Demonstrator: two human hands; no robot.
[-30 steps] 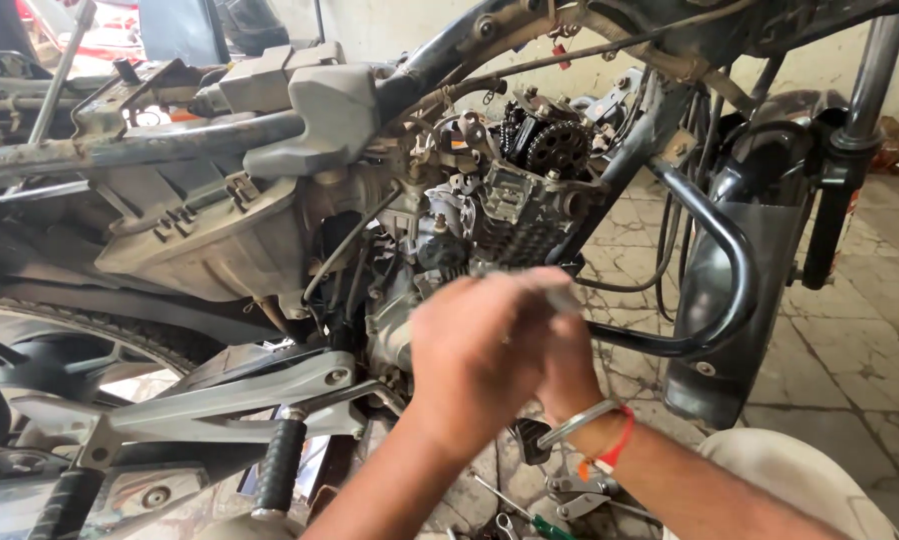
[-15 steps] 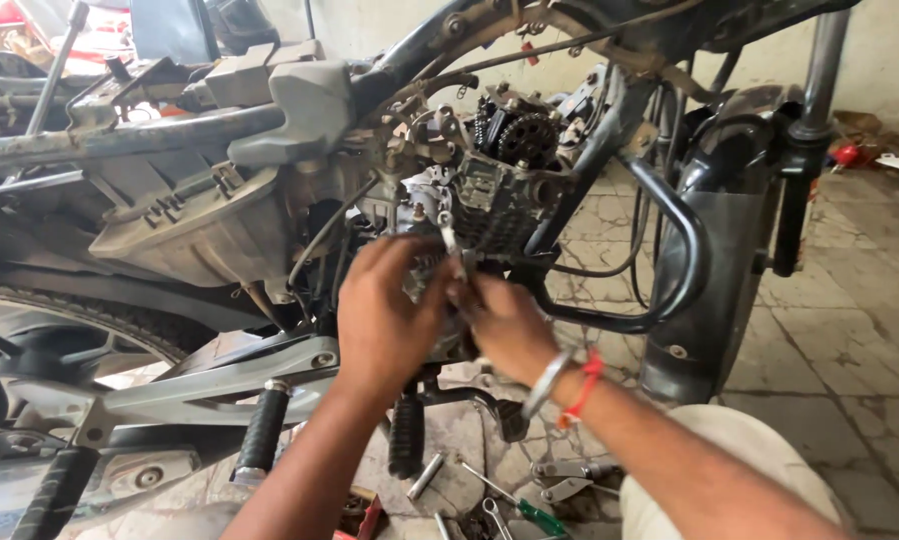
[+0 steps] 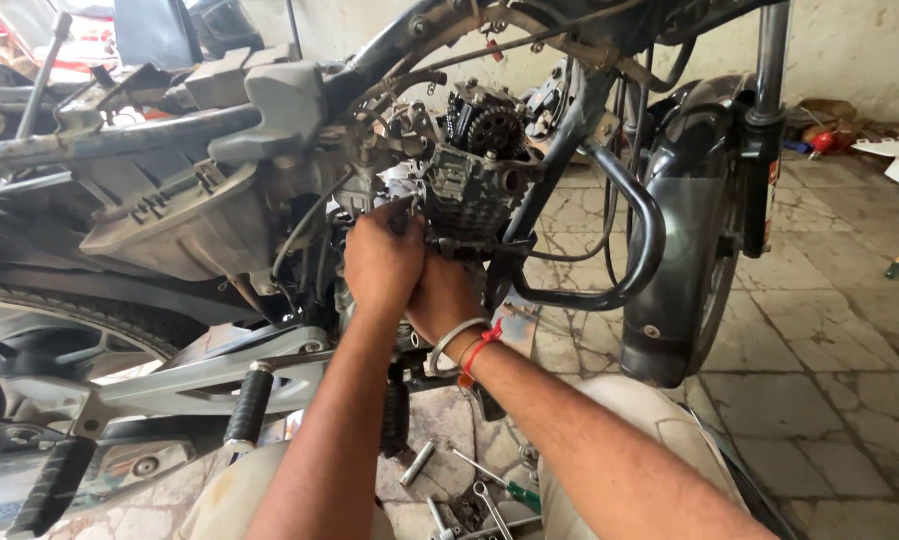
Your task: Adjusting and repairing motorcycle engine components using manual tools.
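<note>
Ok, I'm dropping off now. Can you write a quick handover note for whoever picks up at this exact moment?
Left hand: pressed against the engine at its left side, fingers curled; what it grips, if anything, is hidden.
Right hand: just below and behind the left hand, also on the engine; its grip is hidden too.
Engine: sits in the motorcycle frame, top open with the toothed sprocket exposed.
Tools: spanners and a green-handled screwdriver lie on the floor between the knees.
Done: engine top cover is off.
Left: cannot tell from this view which fastener or part the hands are working.
</note>
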